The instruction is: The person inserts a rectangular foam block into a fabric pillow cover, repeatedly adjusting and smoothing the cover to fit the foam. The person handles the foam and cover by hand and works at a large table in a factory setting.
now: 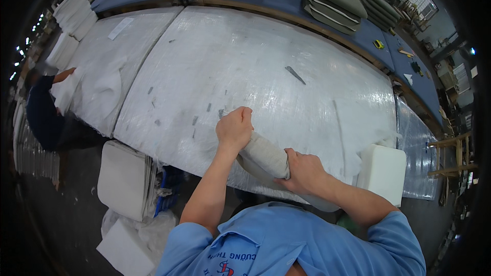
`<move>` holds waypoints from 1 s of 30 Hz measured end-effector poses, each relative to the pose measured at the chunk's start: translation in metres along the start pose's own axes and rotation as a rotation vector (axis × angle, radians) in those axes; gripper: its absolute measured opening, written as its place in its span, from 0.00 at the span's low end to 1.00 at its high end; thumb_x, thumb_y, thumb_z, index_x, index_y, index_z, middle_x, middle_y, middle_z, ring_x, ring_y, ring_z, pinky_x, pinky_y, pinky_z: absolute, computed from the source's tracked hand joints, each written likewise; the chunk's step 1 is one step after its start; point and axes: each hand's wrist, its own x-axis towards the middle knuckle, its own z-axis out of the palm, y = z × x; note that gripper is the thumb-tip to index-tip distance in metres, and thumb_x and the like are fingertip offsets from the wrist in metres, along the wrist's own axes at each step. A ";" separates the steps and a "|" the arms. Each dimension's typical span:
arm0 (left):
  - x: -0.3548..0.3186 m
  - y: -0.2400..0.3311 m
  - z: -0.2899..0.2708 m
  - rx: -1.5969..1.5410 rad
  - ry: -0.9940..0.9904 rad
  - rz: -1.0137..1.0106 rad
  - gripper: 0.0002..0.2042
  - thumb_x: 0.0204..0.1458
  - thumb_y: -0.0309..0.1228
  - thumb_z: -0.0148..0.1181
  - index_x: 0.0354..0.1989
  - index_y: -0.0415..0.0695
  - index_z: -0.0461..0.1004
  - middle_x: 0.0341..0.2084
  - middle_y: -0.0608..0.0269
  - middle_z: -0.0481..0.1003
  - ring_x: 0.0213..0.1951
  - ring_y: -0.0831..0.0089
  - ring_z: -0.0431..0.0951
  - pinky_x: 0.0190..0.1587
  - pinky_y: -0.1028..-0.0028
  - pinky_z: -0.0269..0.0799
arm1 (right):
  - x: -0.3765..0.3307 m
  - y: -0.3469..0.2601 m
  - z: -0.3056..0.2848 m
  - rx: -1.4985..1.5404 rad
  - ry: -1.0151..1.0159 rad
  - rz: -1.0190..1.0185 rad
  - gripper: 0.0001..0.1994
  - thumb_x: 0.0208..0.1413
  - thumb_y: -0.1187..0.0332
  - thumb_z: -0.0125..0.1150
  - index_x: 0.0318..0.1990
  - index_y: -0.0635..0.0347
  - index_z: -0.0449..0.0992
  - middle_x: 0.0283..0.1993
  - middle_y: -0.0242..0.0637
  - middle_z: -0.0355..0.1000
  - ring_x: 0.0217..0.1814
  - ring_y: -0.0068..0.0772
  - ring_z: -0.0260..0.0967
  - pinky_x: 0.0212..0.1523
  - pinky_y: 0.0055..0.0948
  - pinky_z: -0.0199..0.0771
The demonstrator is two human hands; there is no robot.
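A beige fabric-covered cushion (266,155) stands on edge at the near side of the plastic-wrapped table (215,66), close to my body. My left hand (235,129) is closed in a fist on its far left end, gripping the cloth there. At the near right end, my right hand (306,171) clasps the cushion, thumb on top and fingers wrapped round the side. The cushion's lower part is partly hidden by my right hand and forearm. Thin white wadding (358,128) lies on the table to the right.
White foam pads (381,174) stand at the right edge, more foam pads (124,179) at the lower left. A dark strip (295,75) lies on the table. Beyond are a blue-topped bench (286,2) with grey-green cushions (335,5). A co-worker (43,110) handles white sheeting at far left.
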 end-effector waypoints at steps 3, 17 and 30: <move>-0.001 -0.007 0.004 0.044 0.040 0.025 0.22 0.70 0.44 0.45 0.52 0.48 0.86 0.24 0.64 0.86 0.36 0.62 0.87 0.46 0.62 0.77 | 0.017 -0.018 -0.004 0.021 0.086 -0.057 0.35 0.53 0.46 0.76 0.52 0.72 0.72 0.37 0.53 0.82 0.40 0.57 0.84 0.43 0.49 0.84; 0.017 -0.027 -0.001 -0.077 0.212 0.149 0.18 0.69 0.45 0.54 0.49 0.45 0.84 0.34 0.47 0.85 0.37 0.47 0.86 0.44 0.55 0.78 | 0.084 -0.041 -0.036 0.249 -0.068 -0.219 0.54 0.52 0.36 0.75 0.74 0.68 0.61 0.61 0.62 0.77 0.65 0.59 0.77 0.63 0.46 0.79; -0.089 -0.005 0.003 0.331 0.187 0.686 0.15 0.66 0.43 0.63 0.49 0.45 0.84 0.47 0.52 0.84 0.57 0.51 0.79 0.71 0.43 0.56 | -0.146 0.090 0.048 0.605 0.087 -0.146 0.54 0.63 0.35 0.65 0.83 0.63 0.49 0.79 0.61 0.60 0.79 0.60 0.62 0.77 0.47 0.65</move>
